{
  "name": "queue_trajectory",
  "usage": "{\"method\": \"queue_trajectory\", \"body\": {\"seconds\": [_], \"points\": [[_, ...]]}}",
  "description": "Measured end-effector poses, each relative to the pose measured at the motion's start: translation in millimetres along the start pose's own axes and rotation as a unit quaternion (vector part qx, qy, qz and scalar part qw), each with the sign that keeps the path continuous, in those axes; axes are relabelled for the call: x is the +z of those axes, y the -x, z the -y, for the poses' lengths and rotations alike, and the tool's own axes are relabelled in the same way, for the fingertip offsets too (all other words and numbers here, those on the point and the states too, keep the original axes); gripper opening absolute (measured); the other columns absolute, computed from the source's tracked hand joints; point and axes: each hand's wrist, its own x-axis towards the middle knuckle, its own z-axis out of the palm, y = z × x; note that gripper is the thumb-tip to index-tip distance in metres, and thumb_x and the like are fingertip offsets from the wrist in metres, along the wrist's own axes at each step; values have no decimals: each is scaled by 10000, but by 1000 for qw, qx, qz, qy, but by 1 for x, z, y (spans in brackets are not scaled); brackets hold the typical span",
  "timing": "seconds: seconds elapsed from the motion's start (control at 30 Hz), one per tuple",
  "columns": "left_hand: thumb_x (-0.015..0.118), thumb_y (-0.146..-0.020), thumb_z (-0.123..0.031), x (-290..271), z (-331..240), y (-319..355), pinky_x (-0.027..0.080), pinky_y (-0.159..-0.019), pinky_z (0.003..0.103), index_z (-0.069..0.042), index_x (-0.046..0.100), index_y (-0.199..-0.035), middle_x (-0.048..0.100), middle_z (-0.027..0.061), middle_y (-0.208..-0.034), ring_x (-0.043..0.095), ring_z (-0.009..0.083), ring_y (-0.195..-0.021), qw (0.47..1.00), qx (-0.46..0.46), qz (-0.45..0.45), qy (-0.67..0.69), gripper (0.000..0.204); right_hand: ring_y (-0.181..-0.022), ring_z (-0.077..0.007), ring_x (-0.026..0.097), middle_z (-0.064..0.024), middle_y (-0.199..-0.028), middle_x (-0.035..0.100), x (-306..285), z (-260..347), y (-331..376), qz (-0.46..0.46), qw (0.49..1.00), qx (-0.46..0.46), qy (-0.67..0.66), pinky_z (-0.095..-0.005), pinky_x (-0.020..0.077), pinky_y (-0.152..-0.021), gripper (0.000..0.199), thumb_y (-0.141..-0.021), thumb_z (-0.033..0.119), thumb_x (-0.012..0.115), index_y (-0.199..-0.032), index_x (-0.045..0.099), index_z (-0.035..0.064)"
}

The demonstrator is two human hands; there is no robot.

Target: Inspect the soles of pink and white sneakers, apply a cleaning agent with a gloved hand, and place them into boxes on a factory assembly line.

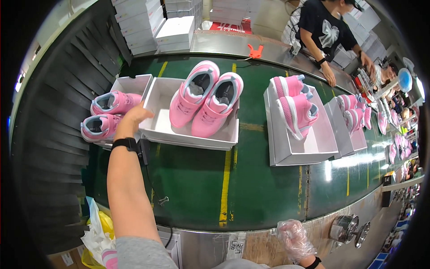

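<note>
In the head view, a green belt [192,188] is stretching across the room, stacked cartons [177,31] standing beyond. The left hand [132,119] is touching a box's [190,139] left end, its closure unclear; the gloved right hand [293,240], grip unreadable, is showing below. Pink shoes [209,117] are sitting in that box; a co-worker [316,22] is standing opposite.

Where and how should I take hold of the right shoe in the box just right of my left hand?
Probably take the right shoe by its heel, coming from above on the far side. It stands tilted in the white box, toe low toward you and heel raised above the rim, so that part seems easiest to reach.
</note>
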Motion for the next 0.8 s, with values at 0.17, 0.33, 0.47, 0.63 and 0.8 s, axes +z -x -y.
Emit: {"method": "queue_trajectory", "body": {"seconds": [0.17, 0.33, 0.47, 0.63, 0.8], "points": [[495, -609, 106, 38, -24, 11, 382, -957, 377, -99, 391, -1374, 548, 134, -1199, 495, 286, -1134, 996, -72, 36, -27, 798, -958, -278, 546, -98, -977, 569, -11, -12, 3, 7, 998, -37, 55, -376, 436, -865, 143, -817, 37, 599, -945, 563, 90], [603, -688, -22, 81, -49, 8, 383, -993, 356, -53, 335, -1408, 524, 182, -1253, 483, 332, -1180, 990, 29, 33, -132, 769, -954, -282, 556, -112, -993, 578, -18, -14, -5, 9, 999, -39, 36, -385, 439, -871, 158, -811, 49, 619, -960, 576, 82], [663, -790, -218, 139, -127, 38, 459, -844, 429, 2, 566, -1095, 591, 215, -1014, 574, 376, -961, 907, 336, -153, -201, 388, -951, -277, 562, -118, -1001, 589, -34, -27, 14, -54, 998, -39, 10, -387, 446, -864, 165, -821, 66, 613, -983, 582, 77], [677, -741, -346, 226, -172, 46, 471, -770, 453, -20, 651, -943, 642, 211, -876, 611, 368, -863, 858, 312, -81, -399, 384, -973, -295, 562, -131, -1045, 593, -46, -35, 28, -102, 987, 73, -98, -385, 450, -876, 185, -863, 110, 568, -1042, 590, 67], [687, -714, -341, 221, -140, 9, 480, -773, 473, 40, 638, -854, 637, 267, -926, 613, 415, -888, 890, 211, -135, -382, 409, -896, -284, 602, -157, -984, 613, -43, -31, 54, -135, 990, -35, -2, -404, 481, -778, 178, -859, 172, 590, -992, 633, 62]]}}
